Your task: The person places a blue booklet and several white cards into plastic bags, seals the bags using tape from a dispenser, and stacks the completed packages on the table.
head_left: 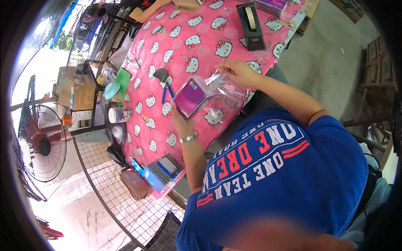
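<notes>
My left hand [180, 116] is closed on the lower left edge of a flat purple pack [190, 98], tilted above the pink tablecloth [184, 134]. A loose clear plastic bag [226, 90] spreads from the pack's right side. My right hand [239, 73] is at the upper edge of this plastic, its fingers bent together and apparently pinching it. Just left of the pack lie blue-handled pliers [166, 93], beside a dark rounded object [160, 74] whose kind I cannot tell.
A black tape dispenser [251, 31] stands at the far right, near a purple basket [272, 6]. Another person's arm [146, 10] reaches in at the far edge. Along the left are a clear jar [119, 115] and a standing fan [42, 144]. Blue and striped packs [165, 167] lie at the near-left corner.
</notes>
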`<state>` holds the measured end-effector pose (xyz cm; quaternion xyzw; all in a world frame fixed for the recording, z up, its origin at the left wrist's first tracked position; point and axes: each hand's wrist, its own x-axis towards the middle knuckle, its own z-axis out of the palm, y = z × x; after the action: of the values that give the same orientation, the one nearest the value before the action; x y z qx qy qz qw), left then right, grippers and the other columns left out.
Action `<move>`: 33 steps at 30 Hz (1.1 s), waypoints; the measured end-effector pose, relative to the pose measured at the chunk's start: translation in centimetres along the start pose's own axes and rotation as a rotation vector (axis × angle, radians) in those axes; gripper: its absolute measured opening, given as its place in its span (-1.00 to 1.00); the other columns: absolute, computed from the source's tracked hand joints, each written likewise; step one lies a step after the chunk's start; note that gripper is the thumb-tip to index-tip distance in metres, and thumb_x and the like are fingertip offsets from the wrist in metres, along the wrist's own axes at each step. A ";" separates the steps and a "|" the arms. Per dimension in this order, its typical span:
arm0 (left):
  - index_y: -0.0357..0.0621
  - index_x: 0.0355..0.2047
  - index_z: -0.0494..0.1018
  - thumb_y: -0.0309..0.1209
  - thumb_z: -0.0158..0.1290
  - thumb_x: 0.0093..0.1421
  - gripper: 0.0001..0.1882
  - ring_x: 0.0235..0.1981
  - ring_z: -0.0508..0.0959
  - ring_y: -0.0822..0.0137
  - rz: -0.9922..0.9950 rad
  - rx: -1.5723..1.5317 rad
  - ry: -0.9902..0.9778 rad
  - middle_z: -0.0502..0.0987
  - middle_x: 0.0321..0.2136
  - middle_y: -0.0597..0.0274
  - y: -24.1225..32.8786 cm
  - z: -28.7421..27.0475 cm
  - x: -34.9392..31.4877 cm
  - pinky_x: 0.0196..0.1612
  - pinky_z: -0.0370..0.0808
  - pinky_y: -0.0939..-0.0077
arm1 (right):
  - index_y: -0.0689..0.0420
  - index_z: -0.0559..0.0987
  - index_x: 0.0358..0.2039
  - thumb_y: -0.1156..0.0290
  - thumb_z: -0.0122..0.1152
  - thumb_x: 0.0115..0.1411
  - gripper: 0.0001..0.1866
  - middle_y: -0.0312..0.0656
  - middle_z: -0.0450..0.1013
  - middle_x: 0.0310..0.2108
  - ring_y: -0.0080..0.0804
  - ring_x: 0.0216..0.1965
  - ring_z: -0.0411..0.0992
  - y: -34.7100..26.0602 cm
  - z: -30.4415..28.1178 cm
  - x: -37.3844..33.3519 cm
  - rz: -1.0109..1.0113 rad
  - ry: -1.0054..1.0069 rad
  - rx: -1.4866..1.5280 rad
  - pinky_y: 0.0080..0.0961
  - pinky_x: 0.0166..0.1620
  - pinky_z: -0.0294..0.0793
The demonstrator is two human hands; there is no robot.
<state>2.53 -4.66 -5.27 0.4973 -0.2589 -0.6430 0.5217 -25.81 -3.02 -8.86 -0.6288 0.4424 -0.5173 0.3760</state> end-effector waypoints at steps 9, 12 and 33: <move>-0.08 0.04 0.36 -0.04 0.01 0.20 -0.49 -0.03 0.48 0.07 -0.003 -0.402 0.045 0.47 -0.02 0.12 -0.8 -11.3 0.2 0.02 0.44 0.05 | 0.19 0.52 -0.18 0.42 0.17 0.10 -0.74 -0.06 0.50 -0.29 -0.10 -0.25 0.48 2.2 0.0 1.6 0.300 0.185 -0.318 -0.32 -0.16 0.46; -0.21 -0.10 0.45 -0.04 0.06 0.12 -0.49 -0.13 0.49 0.04 -0.111 -0.707 -0.318 0.52 -0.14 0.01 -2.7 -9.9 0.3 -0.03 0.46 0.13 | 0.18 0.49 -0.10 0.39 0.20 0.05 -0.64 -0.01 0.43 -0.13 -0.08 -0.05 0.37 2.4 1.3 -0.2 0.151 0.163 -0.568 -0.23 0.01 0.36; -0.06 0.11 0.25 0.09 -0.18 0.25 -0.40 0.03 0.42 0.10 -0.210 -0.382 -0.160 0.38 0.08 0.17 -8.0 3.6 2.0 0.04 0.40 0.15 | 0.22 0.03 0.30 0.12 -0.02 0.31 -0.30 -0.06 0.19 0.24 -0.43 0.21 0.17 -3.7 5.5 1.1 0.386 0.106 0.139 -0.58 0.19 0.13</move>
<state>-3.97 -4.59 -11.48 0.3612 -0.1197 -0.7684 0.5146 -19.71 -2.78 -6.10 -0.4767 0.5369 -0.4973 0.4870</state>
